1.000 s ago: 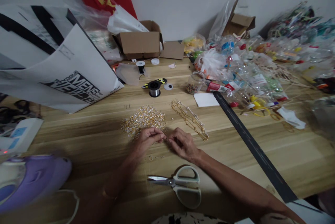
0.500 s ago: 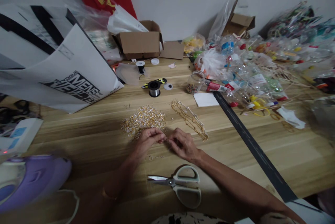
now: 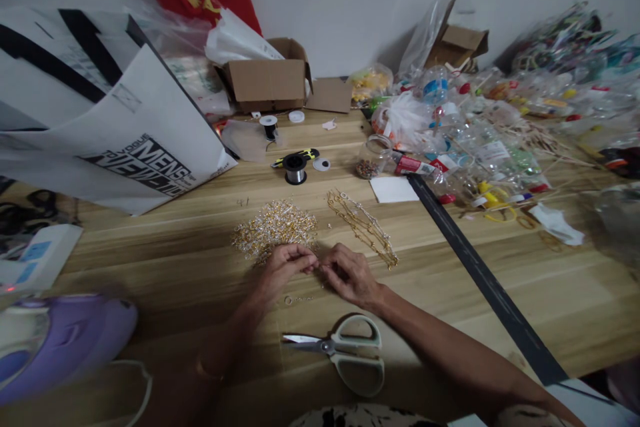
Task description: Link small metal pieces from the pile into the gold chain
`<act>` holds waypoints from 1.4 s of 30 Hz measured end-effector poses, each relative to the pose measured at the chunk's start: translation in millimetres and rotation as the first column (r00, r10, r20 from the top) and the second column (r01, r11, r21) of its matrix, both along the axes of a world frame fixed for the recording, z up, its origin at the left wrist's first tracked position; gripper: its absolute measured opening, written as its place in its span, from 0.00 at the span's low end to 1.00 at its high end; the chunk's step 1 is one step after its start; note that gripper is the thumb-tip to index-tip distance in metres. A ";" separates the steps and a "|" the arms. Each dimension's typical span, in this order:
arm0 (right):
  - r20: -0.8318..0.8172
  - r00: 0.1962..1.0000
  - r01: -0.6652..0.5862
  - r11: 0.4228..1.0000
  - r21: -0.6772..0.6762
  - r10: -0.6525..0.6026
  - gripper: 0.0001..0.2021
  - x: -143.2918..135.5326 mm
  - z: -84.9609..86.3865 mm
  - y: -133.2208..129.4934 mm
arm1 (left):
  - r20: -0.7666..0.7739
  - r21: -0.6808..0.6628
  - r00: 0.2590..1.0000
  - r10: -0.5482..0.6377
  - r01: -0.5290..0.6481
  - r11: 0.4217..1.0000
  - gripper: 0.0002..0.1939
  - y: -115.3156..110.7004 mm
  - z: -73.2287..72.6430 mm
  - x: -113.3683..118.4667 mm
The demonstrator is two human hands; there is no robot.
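My left hand (image 3: 290,264) and my right hand (image 3: 350,274) meet fingertip to fingertip, each pinching something too small to make out. Just beyond my left hand lies a heap of gold and clear small pieces (image 3: 275,227). Several gold chains (image 3: 363,227) are stretched out past my right hand. A small ring (image 3: 288,300) and a short bit of chain (image 3: 304,299) rest on the wood below my hands. Nearer to me are scissors (image 3: 327,347) with pale handles, their blades slightly apart and pointing left.
Wire spools (image 3: 295,169), a lidless-looking jar of beads (image 3: 367,167) and a cardboard box (image 3: 267,80) stand farther back. A white bag (image 3: 115,147) and purple appliance (image 3: 75,340) are left. Plastic bottles (image 3: 490,147) and a black strip (image 3: 480,274) lie right.
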State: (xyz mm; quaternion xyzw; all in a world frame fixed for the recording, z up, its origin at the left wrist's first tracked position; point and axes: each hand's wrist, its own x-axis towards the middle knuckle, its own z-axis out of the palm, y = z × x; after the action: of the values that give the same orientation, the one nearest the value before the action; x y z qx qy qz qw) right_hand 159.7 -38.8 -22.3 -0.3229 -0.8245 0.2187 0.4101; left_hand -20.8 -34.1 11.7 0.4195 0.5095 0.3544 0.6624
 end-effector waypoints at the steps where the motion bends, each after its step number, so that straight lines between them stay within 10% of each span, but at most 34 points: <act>1: 0.002 1.000 0.004 1.000 0.000 -0.004 0.03 -0.1 0.1 -0.1 | -0.001 0.002 1.000 0.001 -0.001 1.000 0.09 -0.1 0.0 0.2; 42: -0.031 1.000 0.000 1.000 -0.005 0.000 0.03 1.0 4.4 0.2 | 0.025 -0.019 0.999 -0.048 0.048 0.999 0.07 -0.4 -2.8 3.8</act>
State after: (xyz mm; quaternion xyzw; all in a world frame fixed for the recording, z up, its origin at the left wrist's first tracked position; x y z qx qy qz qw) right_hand 160.7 -38.5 -18.0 -0.3206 -0.8174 0.2257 0.4221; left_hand -16.9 -34.5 8.9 0.4206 0.4946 0.3383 0.6812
